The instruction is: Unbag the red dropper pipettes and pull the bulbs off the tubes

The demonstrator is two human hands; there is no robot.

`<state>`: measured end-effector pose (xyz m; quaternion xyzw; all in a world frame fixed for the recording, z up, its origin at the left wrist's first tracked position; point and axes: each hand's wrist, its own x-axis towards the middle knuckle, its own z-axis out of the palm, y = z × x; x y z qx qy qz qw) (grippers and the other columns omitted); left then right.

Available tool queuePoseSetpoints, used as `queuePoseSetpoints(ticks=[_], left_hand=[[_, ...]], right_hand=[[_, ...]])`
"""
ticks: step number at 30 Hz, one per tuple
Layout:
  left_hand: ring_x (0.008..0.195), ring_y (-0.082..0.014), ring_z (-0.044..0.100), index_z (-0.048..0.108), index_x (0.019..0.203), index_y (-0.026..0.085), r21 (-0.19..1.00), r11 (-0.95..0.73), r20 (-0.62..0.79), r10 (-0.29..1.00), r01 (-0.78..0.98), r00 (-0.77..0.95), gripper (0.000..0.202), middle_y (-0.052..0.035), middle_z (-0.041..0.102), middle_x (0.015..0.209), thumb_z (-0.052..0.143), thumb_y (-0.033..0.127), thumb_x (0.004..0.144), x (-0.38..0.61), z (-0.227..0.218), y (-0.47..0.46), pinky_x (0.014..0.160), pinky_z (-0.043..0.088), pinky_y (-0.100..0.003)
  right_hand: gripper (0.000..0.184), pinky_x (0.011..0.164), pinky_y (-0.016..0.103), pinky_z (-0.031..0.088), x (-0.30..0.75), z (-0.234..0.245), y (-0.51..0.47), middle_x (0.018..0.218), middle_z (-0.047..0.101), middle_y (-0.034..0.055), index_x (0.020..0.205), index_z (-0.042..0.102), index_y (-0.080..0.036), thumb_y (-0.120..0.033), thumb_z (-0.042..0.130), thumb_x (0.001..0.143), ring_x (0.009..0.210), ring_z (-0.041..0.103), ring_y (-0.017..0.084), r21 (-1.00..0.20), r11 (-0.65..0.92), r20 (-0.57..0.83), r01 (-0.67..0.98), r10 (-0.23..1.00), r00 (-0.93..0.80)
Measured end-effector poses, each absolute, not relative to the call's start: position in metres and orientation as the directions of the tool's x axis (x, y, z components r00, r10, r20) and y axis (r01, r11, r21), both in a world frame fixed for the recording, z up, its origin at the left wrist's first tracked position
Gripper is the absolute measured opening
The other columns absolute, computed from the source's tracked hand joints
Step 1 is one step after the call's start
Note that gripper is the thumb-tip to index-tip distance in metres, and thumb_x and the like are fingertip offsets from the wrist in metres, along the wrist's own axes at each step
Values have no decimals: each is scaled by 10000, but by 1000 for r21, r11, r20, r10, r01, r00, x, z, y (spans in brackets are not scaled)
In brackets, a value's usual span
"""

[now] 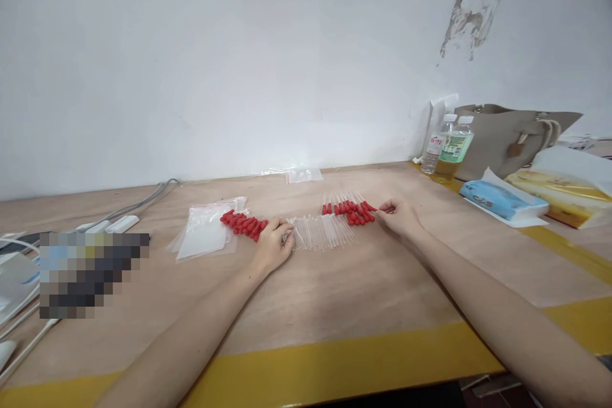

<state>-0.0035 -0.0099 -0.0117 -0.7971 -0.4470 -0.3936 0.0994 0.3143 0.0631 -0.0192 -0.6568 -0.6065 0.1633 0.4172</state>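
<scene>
A row of thin clear tubes (320, 233) lies side by side on the table. My left hand (275, 243) rests at the row's left end, fingers curled and closed; what they hold, if anything, is hidden. Just beyond that hand is a heap of red rubber bulbs (243, 224), partly covered by it. Farther right, several droppers (342, 203), clear tubes fitted with red bulbs, lie with their tubes pointing at the wall. Beside them are more red bulbs (361, 218). My right hand (398, 217) pinches the red bulb of the rightmost dropper (370, 207) between thumb and fingertips.
Clear zip bags (203, 233) lie left of the bulbs, and a small bag (305, 176) lies by the wall. Cables (143, 201) run along the left. Two bottles (452, 146), a grey handbag (511, 137) and tissue packs (502, 197) stand at right. Yellow tape (335, 363) edges the table.
</scene>
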Motion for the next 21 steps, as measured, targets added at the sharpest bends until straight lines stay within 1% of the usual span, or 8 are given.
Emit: queuePoseSetpoints(ticks=[3,6,8,12,14,16,18,21], left_hand=[[583,-84,512,588,912,141,224,-614,692,647,757,320,180,-53,550,881,504,214,771,0,-11,-15,601,480,-240],[588,-82,515,570,989,148,239,-644,672,650,727,355,274,-60,551,925,543,299,761,1,-9,-20,611,488,-246],[654,-105,538,564,1009,155,243,-651,671,648,719,360,301,-67,548,945,553,321,758,0,-9,-23,629,491,-253],[871,-173,535,577,986,151,204,-652,707,614,730,351,262,-78,541,944,549,292,767,-4,-7,-27,775,469,-319],[895,-184,522,582,979,157,179,-650,712,604,739,358,250,-78,542,944,550,284,767,-5,-6,-27,801,453,-346],[906,-194,515,587,979,169,161,-643,704,607,749,370,248,-77,545,959,554,286,763,-5,-6,-27,803,445,-365],[925,-206,511,592,977,178,146,-636,698,609,758,377,246,-79,550,971,559,288,759,-4,-5,-26,810,433,-383],[933,-215,510,600,968,184,128,-625,699,607,770,377,239,-80,555,967,562,289,757,-4,-5,-26,804,424,-393]], right_hand=[[133,520,220,385,318,-25,67,628,609,23,659,611,-160,-262,631,577,571,539,122,-766,58,260,640,939,226],[153,497,211,391,318,-29,72,613,621,24,650,631,-160,-297,638,582,563,548,123,-789,65,231,611,953,196],[161,481,205,400,318,-31,74,597,626,30,674,646,-154,-303,612,622,547,556,121,-812,53,197,582,963,186],[208,442,196,411,317,-30,73,551,615,43,784,649,-131,-283,530,708,478,554,108,-856,-34,96,515,970,224],[240,409,191,395,316,-27,72,523,599,35,859,635,-130,-285,518,720,426,528,96,-863,-84,53,498,966,254],[260,366,191,356,316,-22,74,469,562,14,885,628,-134,-306,533,713,364,477,88,-854,-131,17,504,960,278],[255,334,198,309,315,-16,80,400,510,-6,824,639,-137,-340,570,685,312,417,83,-832,-172,-23,528,961,276],[268,318,219,259,312,-11,97,324,440,-9,612,629,-136,-404,634,617,285,372,92,-791,-209,-71,575,965,253]])
